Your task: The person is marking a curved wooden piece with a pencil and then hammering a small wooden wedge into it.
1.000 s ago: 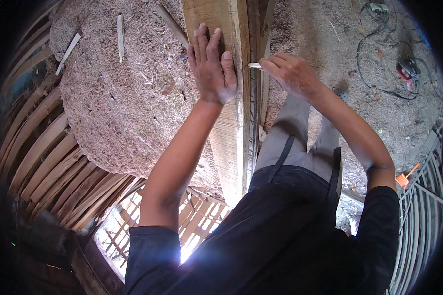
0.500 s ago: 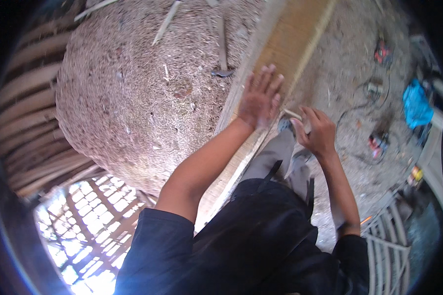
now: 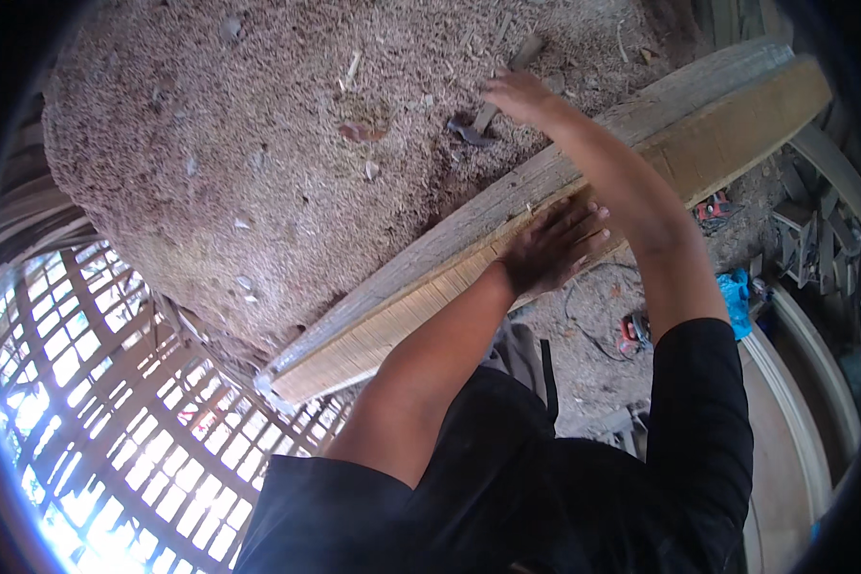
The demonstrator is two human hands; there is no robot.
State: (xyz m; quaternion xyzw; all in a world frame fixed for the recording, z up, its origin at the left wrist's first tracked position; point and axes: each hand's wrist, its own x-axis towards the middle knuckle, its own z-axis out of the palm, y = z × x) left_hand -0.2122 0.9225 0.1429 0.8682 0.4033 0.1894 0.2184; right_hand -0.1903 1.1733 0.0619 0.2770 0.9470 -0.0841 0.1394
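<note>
A long, thick wooden plank (image 3: 383, 330) with a rough grey edge and a sawn yellow-brown face runs diagonally in front of me. My left hand (image 3: 557, 244) lies flat on it, fingers spread. Beyond the plank, a hammer (image 3: 470, 132) with a dark head and wooden handle rests on the sawdust-strewn ground. My right hand (image 3: 518, 96) reaches across the plank and covers the middle of that handle. Its fingers look stretched out and slightly blurred; whether they touch the handle is unclear.
Red power tools (image 3: 631, 335) with cables lie on the ground behind the plank. To the right are a blue plastic bag (image 3: 735, 298) and stacked wood offcuts (image 3: 813, 239). A wooden lattice (image 3: 134, 383) stands at the lower left. Wood scraps (image 3: 353, 67) dot the ground.
The view has turned, so the plank lies more crosswise. My right hand has left the near side with its small pale stick, now unseen, and reached over the plank to the hammer.
</note>
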